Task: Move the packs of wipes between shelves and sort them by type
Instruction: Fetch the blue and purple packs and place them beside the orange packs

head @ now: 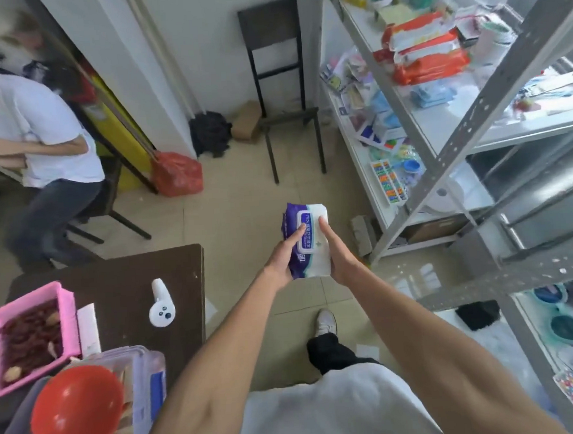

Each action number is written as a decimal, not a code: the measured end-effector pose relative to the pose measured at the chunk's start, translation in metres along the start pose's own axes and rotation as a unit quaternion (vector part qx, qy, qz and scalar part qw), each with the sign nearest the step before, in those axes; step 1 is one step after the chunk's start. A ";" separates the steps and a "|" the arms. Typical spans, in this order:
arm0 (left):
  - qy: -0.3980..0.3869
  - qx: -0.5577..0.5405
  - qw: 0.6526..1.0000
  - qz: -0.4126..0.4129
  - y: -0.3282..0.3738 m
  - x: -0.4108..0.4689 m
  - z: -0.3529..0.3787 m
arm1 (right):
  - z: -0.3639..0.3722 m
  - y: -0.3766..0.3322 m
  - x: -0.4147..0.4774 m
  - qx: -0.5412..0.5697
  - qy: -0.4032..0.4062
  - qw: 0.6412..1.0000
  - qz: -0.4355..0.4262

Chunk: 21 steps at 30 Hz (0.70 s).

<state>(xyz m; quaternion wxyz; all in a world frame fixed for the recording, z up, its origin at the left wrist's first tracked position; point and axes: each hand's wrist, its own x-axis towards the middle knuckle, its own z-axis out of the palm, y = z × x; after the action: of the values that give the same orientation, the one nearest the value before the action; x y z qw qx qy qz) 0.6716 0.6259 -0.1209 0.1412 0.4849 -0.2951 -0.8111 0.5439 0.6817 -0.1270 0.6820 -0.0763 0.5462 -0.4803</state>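
Dark table [121, 277] at your 9 o'clock w/ a white controller [161, 305] lying on it, pink bin [63, 317] of dark red stuff beside that. Grey metal shelf unit [491, 80] runs along your 2 o'clock, its upright post close to your right arm. Black chair [280, 83] at 12, a seated person [35, 131] in a white shirt at 10. Floor between is open. Both hands up front: left hand [282, 260] wraps the purple side of the wipes pack [308, 240], thumb on the lid; right hand [337, 254] presses flat on the white side, fingers straight. Pack is mid-air, centre frame, over the tiles. Orange-red wipes packs [426, 50] sit stacked on the upper shelf at 1 o'clock, blue packs [432, 95] just below them.
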 end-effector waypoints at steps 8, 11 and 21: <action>0.027 0.014 1.000 0.008 0.101 0.089 0.003 | 0.001 -0.107 0.083 -0.028 -0.031 0.999 -0.012; 0.022 0.018 1.000 0.002 0.136 0.130 0.001 | 0.008 -0.139 0.120 -0.025 -0.009 0.999 -0.018; -0.047 0.093 0.994 -0.018 0.273 0.276 0.011 | 0.006 -0.247 0.258 -0.015 0.181 0.982 -0.044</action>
<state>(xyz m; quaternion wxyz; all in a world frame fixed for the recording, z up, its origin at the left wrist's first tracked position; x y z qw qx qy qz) 0.5113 0.2723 -0.1434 0.0670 0.4622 -0.3668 -0.8046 0.3930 0.3583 -0.1426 0.5488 -0.0224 0.6634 -0.5081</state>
